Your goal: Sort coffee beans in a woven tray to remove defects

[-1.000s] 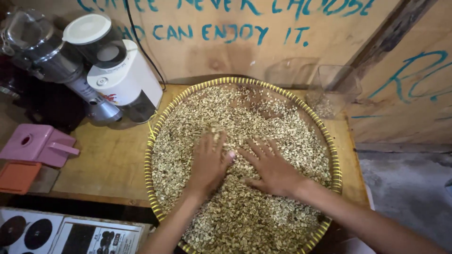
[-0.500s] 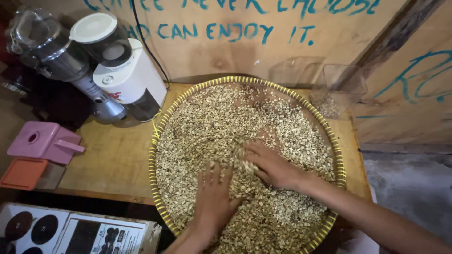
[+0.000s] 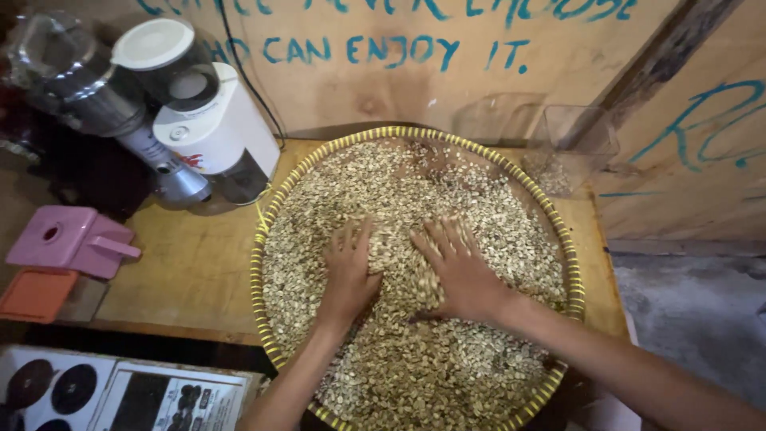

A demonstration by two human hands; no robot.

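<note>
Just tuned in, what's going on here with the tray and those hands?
A person has both hands spread flat in a big round woven tray heaped with pale beans. The left hand and right hand lie side by side near the middle, fingers open, with beans piled between them. The tray sits on a wooden table. A white grinder stands at the back left and a clear container at the back right.

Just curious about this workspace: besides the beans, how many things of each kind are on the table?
Woven tray: 1
Grinders: 2
Clear box: 1
Pink container: 1
Orange lid: 1
Total: 6
</note>
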